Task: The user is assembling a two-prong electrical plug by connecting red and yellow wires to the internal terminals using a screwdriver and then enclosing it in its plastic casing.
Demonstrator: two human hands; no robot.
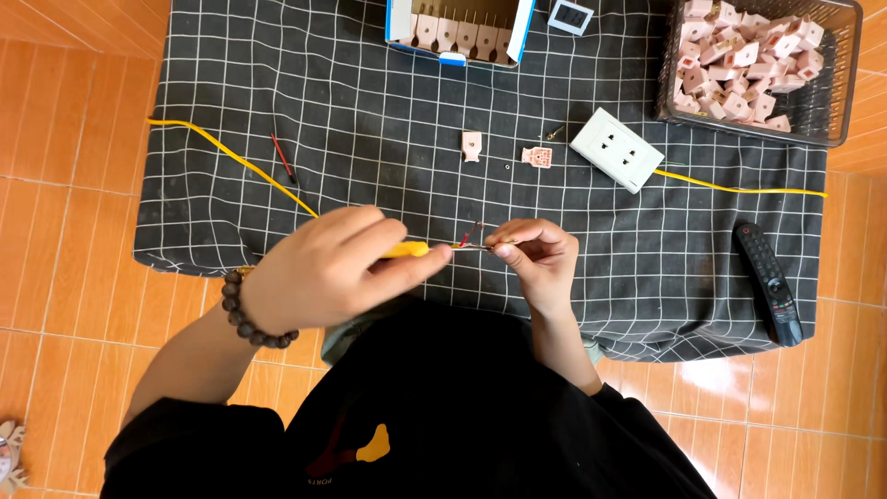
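Note:
My left hand (pixel 328 268), with a dark bead bracelet on its wrist, grips the yellow cable (pixel 231 157) near its stripped end. My right hand (pixel 539 254) pinches the thin bare wire ends (pixel 473 238), one red, that stick out of the cable. Both hands hover over the near edge of the dark checked cloth (pixel 370 120). Two small pink socket parts (pixel 471 145) lie on the cloth just beyond the hands.
A white wall socket plate (pixel 616 149) with a yellow cable lies at the right. A grey basket (pixel 827 102) of several pink parts stands at the back right, an open box (pixel 460 32) of parts at the back. A black remote (pixel 769 282) and a red wire piece (pixel 282 157) lie nearby.

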